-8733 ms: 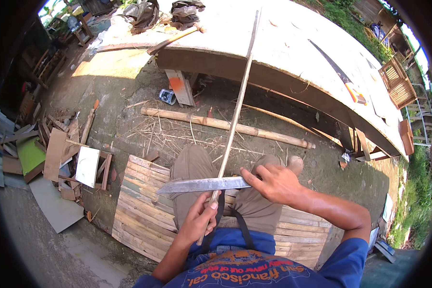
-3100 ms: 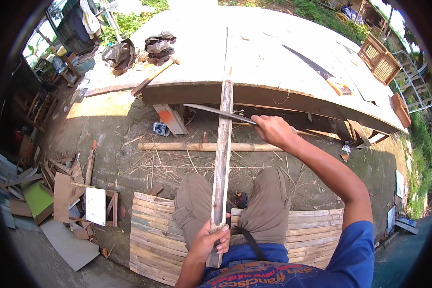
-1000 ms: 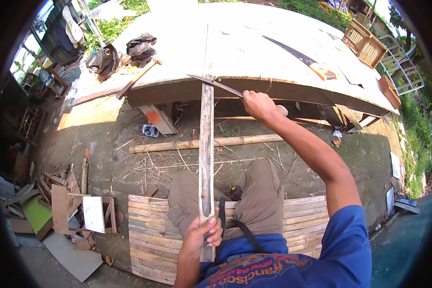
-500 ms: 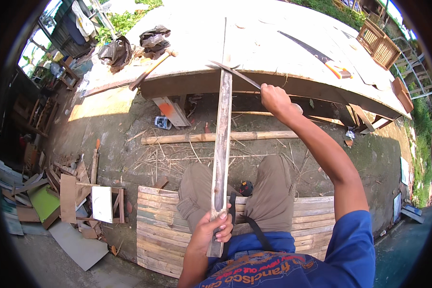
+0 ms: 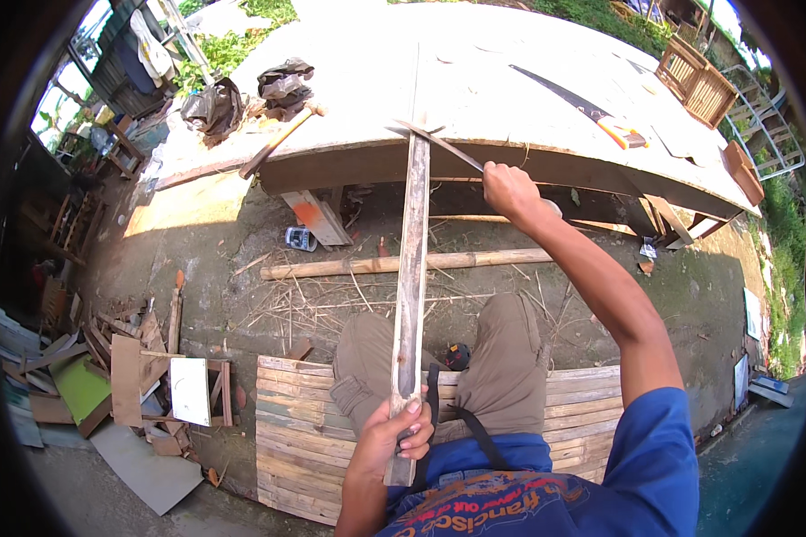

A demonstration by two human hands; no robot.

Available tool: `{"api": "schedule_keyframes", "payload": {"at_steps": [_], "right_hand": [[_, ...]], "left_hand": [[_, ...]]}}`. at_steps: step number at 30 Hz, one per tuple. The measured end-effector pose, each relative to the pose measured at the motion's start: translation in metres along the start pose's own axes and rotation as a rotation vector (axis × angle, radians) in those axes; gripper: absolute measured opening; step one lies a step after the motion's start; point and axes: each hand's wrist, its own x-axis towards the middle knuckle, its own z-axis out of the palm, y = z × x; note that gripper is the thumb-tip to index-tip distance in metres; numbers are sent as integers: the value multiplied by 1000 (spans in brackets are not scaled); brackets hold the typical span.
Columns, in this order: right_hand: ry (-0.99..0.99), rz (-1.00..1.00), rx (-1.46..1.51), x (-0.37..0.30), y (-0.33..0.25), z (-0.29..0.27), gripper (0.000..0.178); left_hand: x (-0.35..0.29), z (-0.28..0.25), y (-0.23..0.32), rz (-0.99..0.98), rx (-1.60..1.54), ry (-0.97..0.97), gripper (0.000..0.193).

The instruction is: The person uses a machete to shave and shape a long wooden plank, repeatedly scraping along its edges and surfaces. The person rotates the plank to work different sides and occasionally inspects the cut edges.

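Observation:
My left hand [image 5: 398, 432] is closed round the near end of a long split bamboo strip [image 5: 410, 268], close to my waist. The strip slants up and away from me, its hollow side showing, and its far part reaches over the edge of a white-topped table [image 5: 367, 89]. My right hand [image 5: 512, 191] grips the handle of a long knife [image 5: 446, 146]; most of the handle is hidden by my fingers. The blade lies across the bamboo near the table edge, its tip pointing left.
A hammer [image 5: 282, 140] and a handsaw [image 5: 582, 106] lie on the table, with dark plastic bags [image 5: 213, 107] at its left. A bamboo pole [image 5: 349, 268] and shavings lie on the ground. I sit on a bamboo-slat bench [image 5: 300, 421]; scrap boards [image 5: 125, 376] pile at left.
The view has shifted slightly. Both hands keep their grips, and the knife stays across the bamboo at nearly the same spot.

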Motion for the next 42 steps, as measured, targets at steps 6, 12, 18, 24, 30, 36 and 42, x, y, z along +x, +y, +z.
{"api": "schedule_keyframes", "payload": {"at_steps": [6,12,18,24,30,36,42], "right_hand": [[3,-20,-43,2,4,5,16],[-33,-85,54,-8,-36,14,16],[26,170,468,-26,-34,28,41],[-49,443,1308,-131,-68,75,32],[-234,873,1915,-245,-109,128,29],[-429,920,1929,-265,-113,142,27],[-590,1052,2052,-248,-104,172,33]], "left_hand": [[-6,12,5,-20,26,25,32],[-13,-1,-2,-2,-38,19,35],[-2,-30,1,51,-35,-71,36],[23,-56,-4,78,-209,-28,41],[37,-87,-21,164,-609,-362,49],[54,-73,-11,323,-323,-337,56],[72,-52,1,323,-273,-261,50]]}}
